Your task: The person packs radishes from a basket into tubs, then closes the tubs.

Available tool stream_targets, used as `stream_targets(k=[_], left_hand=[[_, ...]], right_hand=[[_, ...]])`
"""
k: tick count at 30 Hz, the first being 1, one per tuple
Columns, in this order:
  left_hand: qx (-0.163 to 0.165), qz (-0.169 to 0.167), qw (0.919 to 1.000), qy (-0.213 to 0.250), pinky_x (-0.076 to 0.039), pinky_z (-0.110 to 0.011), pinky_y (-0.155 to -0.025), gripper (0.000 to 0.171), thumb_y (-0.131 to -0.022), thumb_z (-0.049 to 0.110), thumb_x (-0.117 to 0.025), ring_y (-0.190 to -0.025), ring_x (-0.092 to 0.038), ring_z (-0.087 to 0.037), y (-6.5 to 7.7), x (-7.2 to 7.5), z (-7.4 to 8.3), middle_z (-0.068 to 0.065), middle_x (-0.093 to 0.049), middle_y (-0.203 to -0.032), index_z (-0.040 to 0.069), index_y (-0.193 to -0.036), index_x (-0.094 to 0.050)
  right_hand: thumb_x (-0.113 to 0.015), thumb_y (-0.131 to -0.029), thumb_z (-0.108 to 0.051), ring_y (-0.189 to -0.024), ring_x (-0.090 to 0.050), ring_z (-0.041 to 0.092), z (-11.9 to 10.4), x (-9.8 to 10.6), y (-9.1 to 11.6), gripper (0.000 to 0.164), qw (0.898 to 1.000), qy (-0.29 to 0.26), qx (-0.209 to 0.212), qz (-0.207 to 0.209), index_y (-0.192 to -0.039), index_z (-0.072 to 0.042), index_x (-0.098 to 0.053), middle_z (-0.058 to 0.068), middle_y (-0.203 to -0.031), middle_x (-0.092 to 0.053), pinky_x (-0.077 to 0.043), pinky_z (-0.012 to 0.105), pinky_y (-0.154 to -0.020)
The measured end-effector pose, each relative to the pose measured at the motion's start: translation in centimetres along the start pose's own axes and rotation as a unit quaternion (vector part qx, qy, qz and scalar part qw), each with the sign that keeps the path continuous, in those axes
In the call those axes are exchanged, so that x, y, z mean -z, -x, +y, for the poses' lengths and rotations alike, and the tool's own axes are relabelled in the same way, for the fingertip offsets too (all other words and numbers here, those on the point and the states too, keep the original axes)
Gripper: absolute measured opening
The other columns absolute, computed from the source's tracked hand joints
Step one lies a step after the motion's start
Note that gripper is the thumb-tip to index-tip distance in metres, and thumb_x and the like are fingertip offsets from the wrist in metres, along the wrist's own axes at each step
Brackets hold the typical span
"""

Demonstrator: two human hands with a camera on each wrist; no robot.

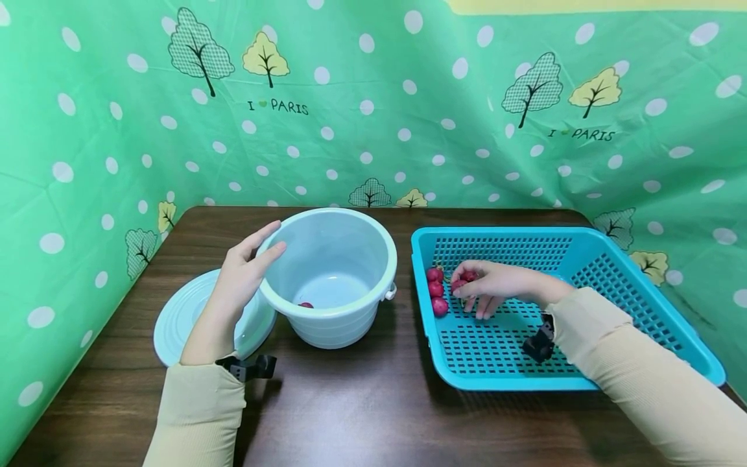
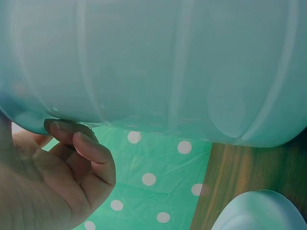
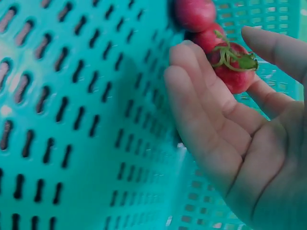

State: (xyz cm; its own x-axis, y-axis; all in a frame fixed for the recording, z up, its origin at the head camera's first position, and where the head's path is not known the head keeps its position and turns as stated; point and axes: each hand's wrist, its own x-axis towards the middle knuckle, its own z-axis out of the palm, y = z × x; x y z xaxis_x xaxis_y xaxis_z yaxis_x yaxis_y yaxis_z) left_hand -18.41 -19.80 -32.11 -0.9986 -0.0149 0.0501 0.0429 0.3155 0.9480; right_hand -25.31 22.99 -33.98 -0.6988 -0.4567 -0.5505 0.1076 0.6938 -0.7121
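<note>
Beige cuffs: Ribbed sleeves (image 1: pixel 195 415) are being worn on both arms, the thick cuffs being turned back.
Dark bench: Wood grain is being shown under a soft sheen by the bench (image 1: pixel 350 408).
Turquoise basket: Red radishes (image 1: pixel 440 307) are being contained near the left wall of the basket (image 1: pixel 513 381), whose plastic sides and base are being pierced by narrow slots.
Pale lid: Concentric ridges are being shown by the round lid (image 1: pixel 183 318), which is being partly covered by a forearm.
Right fingers: A stemmed radish (image 3: pixel 237 79) is being bracketed inside the basket by the right fingers (image 3: pixel 196 120), fairly straight and parted; whether it is being firmly gripped cannot be told.
Radish handling: A light, firm, smooth body is being judged (slightly slippery, perhaps), so a pinch round its widest part is being favoured, the limp green stem being likely to tear.
Pale bucket: Stiff plastic is being suggested by the tapering, banded bucket (image 1: pixel 329 324); a small red thing (image 1: pixel 306 305), probably another radish, is being held on its floor.
Left fingers: The bucket's rim is being gripped by the left fingers (image 1: pixel 260 237), thumb inside, the others bent against the outer wall.
Green backdrop: White dots and printed trees are being displayed on the creased cloth (image 1: pixel 350 130).
</note>
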Motion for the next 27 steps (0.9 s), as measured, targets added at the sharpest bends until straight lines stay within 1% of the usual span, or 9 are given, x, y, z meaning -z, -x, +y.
stream_targets(k=[7,12,15,18,22,25,27], left_hand=[[0.002,0.001,1.0,0.0,-0.028,-0.051,-0.119,0.058,-0.1,0.037,-0.057,-0.15,-0.027,-0.023,0.0,0.0,0.1,-0.001,-0.032,-0.161,0.022,-0.153,-0.039],[0.001,0.0,1.0,-0.001,-0.029,-0.051,-0.118,0.058,-0.1,0.037,-0.057,-0.149,-0.028,-0.023,0.1,0.0,0.1,-0.001,-0.032,-0.161,0.022,-0.153,-0.039],[0.001,0.002,1.0,-0.002,-0.028,-0.051,-0.119,0.058,-0.1,0.038,-0.057,-0.15,-0.027,-0.023,0.1,0.1,0.2,0.0,-0.031,-0.161,0.022,-0.153,-0.039],[0.004,0.003,1.0,-0.002,-0.026,-0.052,-0.119,0.059,-0.1,0.038,-0.056,-0.15,-0.025,-0.023,0.1,0.1,0.1,0.0,-0.031,-0.162,0.022,-0.154,-0.039],[0.009,0.001,1.0,-0.001,-0.025,-0.051,-0.12,0.058,-0.1,0.038,-0.056,-0.151,-0.024,-0.022,0.1,0.0,0.1,0.0,-0.03,-0.162,0.022,-0.154,-0.039],[0.007,0.003,1.0,-0.001,-0.026,-0.051,-0.12,0.057,-0.1,0.038,-0.056,-0.151,-0.025,-0.022,0.1,-0.1,0.1,0.0,-0.031,-0.161,0.022,-0.153,-0.04],[0.003,0.003,1.0,-0.002,-0.027,-0.051,-0.12,0.057,-0.1,0.037,-0.056,-0.15,-0.026,-0.022,0.1,-0.1,0.1,0.0,-0.032,-0.161,0.022,-0.153,-0.04]], right_hand=[[-0.063,-0.098,-0.026,-0.077,-0.071,0.039,-1.1,0.4,1.1,0.043,0.999,-0.011,0.043,0.003,-0.13,-0.004,-0.045,0.024,-0.098,-0.069,-0.06,0.046,-0.075],[-0.061,-0.099,-0.025,-0.083,-0.07,0.044,-1.8,0.7,2.0,0.041,0.997,-0.029,0.075,0.004,-0.13,-0.004,-0.044,0.027,-0.098,-0.068,-0.06,0.048,-0.078],[-0.059,-0.1,-0.024,-0.082,-0.07,0.043,-2.4,0.7,2.4,0.04,0.994,-0.041,0.102,0.001,-0.131,-0.004,-0.043,0.031,-0.1,-0.067,-0.059,0.052,-0.078],[-0.058,-0.101,-0.023,-0.08,-0.071,0.04,-2.9,0.6,2.6,0.039,0.992,-0.045,0.119,-0.002,-0.131,-0.003,-0.043,0.033,-0.102,-0.066,-0.058,0.054,-0.079],[-0.057,-0.101,-0.024,-0.079,-0.071,0.039,-3.5,0.3,2.9,0.039,0.991,-0.047,0.129,0.001,-0.131,-0.004,-0.042,0.031,-0.102,-0.068,-0.059,0.052,-0.078],[-0.057,-0.101,-0.023,-0.079,-0.07,0.041,-3.8,-0.1,3.1,0.034,0.988,-0.056,0.141,0.007,-0.129,-0.006,-0.045,0.03,-0.101,-0.069,-0.06,0.048,-0.077],[-0.057,-0.101,-0.022,-0.079,-0.07,0.04,-4.1,-0.3,3.1,0.031,0.986,-0.064,0.153,0.008,-0.127,-0.007,-0.046,0.026,-0.098,-0.071,-0.06,0.046,-0.077]])
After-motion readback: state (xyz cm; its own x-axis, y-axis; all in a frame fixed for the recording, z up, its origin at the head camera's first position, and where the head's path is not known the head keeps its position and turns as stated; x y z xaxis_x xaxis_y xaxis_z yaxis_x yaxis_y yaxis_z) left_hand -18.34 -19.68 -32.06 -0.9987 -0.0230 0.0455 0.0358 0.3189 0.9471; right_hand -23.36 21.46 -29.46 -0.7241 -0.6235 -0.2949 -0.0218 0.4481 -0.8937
